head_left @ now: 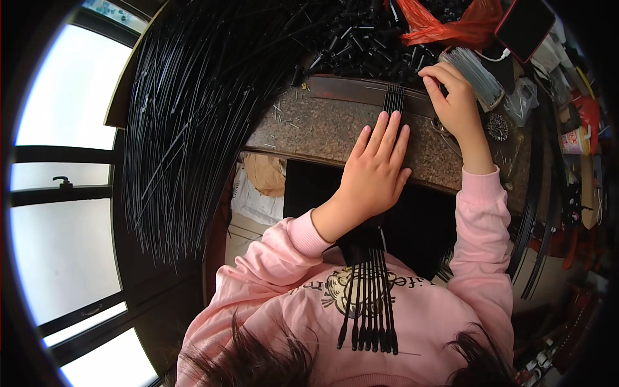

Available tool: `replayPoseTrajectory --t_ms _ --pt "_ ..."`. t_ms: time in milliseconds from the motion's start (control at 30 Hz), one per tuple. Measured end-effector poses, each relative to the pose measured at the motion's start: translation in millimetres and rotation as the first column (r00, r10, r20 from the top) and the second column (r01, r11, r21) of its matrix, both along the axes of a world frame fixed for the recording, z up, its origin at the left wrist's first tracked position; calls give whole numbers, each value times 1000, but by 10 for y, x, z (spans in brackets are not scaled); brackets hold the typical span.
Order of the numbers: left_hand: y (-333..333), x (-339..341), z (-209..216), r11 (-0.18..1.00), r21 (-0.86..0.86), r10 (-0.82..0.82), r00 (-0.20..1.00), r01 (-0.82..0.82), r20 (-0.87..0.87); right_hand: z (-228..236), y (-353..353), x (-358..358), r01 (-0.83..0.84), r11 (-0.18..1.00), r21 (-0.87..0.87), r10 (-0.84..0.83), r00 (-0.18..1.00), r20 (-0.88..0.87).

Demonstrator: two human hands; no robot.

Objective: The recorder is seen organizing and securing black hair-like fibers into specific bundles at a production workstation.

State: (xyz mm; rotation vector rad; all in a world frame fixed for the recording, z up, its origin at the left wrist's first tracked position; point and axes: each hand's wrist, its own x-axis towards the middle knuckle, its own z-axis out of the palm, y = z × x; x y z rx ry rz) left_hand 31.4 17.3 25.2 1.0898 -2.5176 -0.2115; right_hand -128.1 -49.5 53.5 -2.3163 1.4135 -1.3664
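Observation:
My left hand (377,169) lies flat with its fingers stretched out, pressing on a row of thin black rods (394,99) at the bench. Beyond the fingertips, the rods' far ends cross a dark brown strip (342,89). Their near side appears to pass under my palm toward several black rods with thick tips (371,303) hanging over my pink sweatshirt. Raised to the right of the rods is my right hand (454,97), its fingers bent and thumb drawn in. Whatever its fingertips may hold is too small to make out.
A big bundle of long black rods (187,135) fills the left side. Short black tubes (367,48) are heaped at the back, beside a red plastic bag (451,26). A phone (525,29) and a pack of clear thin sticks (476,74) stand right. Small pins (284,116) dot the stone bench.

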Motion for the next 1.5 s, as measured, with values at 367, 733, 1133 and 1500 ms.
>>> replayPoseTrajectory --t_ms 367,733,1133,1500 --pt "-36 -40 -25 998 -59 -7 999 4 -50 236 174 -91 -17 995 102 22 999 -48" --pt "-157 -72 -131 992 -119 26 999 -30 -32 -146 1247 573 -776 565 282 638 627 448" --pt "-194 8 -217 978 -210 -8 1000 7 -1 -389 1303 790 -643 673 366 456 750 479" --pt "-746 355 -89 871 -36 -490 871 491 25 -231 1355 745 -719 608 338 394 642 657"
